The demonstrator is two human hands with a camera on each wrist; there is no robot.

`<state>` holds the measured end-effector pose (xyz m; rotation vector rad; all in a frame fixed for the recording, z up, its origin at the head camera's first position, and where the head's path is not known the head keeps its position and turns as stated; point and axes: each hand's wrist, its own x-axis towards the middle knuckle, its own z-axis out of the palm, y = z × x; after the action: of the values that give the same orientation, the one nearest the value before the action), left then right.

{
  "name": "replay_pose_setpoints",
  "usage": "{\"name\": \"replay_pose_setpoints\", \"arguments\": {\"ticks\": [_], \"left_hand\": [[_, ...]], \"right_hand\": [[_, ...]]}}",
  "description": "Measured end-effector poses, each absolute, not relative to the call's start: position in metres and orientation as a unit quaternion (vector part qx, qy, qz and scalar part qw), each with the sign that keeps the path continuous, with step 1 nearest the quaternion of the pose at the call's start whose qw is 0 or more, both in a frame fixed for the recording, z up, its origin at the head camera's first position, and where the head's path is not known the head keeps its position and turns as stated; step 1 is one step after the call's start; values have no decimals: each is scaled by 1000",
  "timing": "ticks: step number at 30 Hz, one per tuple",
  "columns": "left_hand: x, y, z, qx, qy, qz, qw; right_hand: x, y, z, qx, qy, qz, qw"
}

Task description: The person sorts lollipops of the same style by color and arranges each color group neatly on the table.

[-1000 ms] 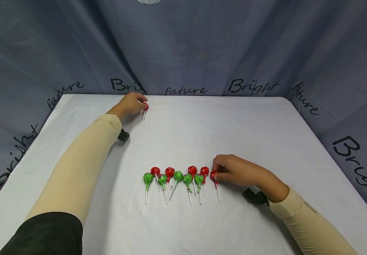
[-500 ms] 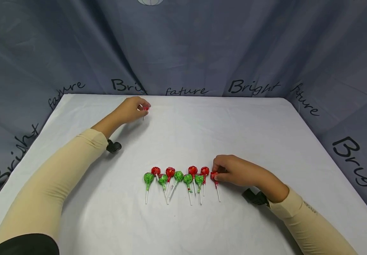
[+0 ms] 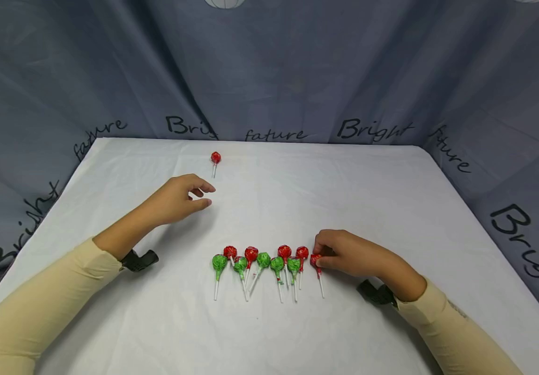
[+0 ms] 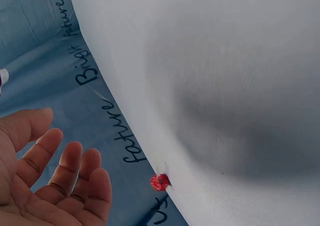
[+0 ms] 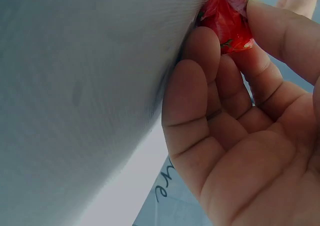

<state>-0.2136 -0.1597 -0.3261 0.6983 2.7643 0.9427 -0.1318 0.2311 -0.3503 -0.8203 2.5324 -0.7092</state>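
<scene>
My left hand (image 3: 177, 199) is over the left part of the white table, fingers loosely extended and nothing held, as the left wrist view also shows. Beyond it, near the back edge, a single red lollipop (image 3: 215, 157) lies with its stick toward me. At the right end of a group of lollipops, my right hand (image 3: 351, 252) pinches the head of a red lollipop (image 3: 316, 261) between thumb and fingers. In the right wrist view its red wrapper (image 5: 227, 23) shows between the fingertips. Left of that hand lie red lollipops (image 3: 251, 254) and green lollipops (image 3: 276, 264), sticks pointing toward me.
A white cloth covers the table (image 3: 269, 338). Grey-blue curtain (image 3: 278, 73) with dark lettering hangs behind and at both sides. Each wrist carries a small black camera, one on the left (image 3: 140, 260) and one on the right (image 3: 376, 292).
My left hand has let go of the red lollipop near the back edge and drawn back toward me. The right hand has stayed in place on its lollipop.
</scene>
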Motion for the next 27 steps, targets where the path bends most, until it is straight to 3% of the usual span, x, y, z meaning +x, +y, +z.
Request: {"name": "replay_pose_setpoints", "arguments": {"ticks": [10, 27], "left_hand": [[-164, -152, -331, 304, 902, 305, 30], [-136, -140, -348, 301, 889, 311, 148]], "right_hand": [[-131, 231, -346, -291, 902, -252, 197], [-132, 232, -351, -292, 900, -258, 197]]}}
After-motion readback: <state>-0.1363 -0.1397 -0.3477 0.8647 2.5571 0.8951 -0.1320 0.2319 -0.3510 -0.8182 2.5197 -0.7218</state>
